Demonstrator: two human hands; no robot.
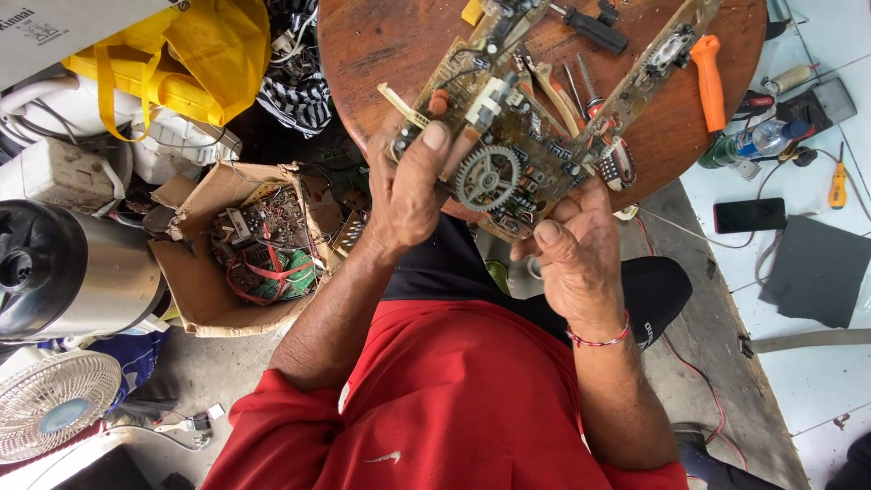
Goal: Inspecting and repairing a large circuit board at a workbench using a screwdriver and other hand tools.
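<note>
Item 1. Brown printed circuit board crowded with small parts and a grey toothed plastic gear [487, 145]: held up in both my hands over the near edge of the round reddish-brown wooden table [381, 45], tilted, component side toward me. The gear sits low on the board, between my two hands.

Item 2. My left hand [408, 191]: at 9 o'clock of the board. Thumb laid flat on the component face, its nail up near the board's upper left corner; the other fingers are behind the board, so I cannot tell how they lie. The hand is pinching the board's left edge.

Item 3. My right hand [572, 254]: at 5 o'clock of the board. Fingers curled together, thumb pressed against the lower right edge. A red bead bracelet [601, 340] circles that wrist.

Item 4. On the table at 12 to 2 o'clock of the board: a black-handled screwdriver [594, 29], a long narrow second circuit board strip [658, 59] and an orange-handled tool [709, 82], the last just beside the strip.

Item 5. At 8 o'clock of the board, on the floor: a torn cardboard box heaped with scrap circuit boards [259, 245].

Item 6. At 3 o'clock, on the pale floor: a clear plastic bottle lying on its side [758, 141] and a black phone lying flat [749, 215], apart from each other.

Item 7. At 10 o'clock: a yellow cloth bag [200, 50].
</note>
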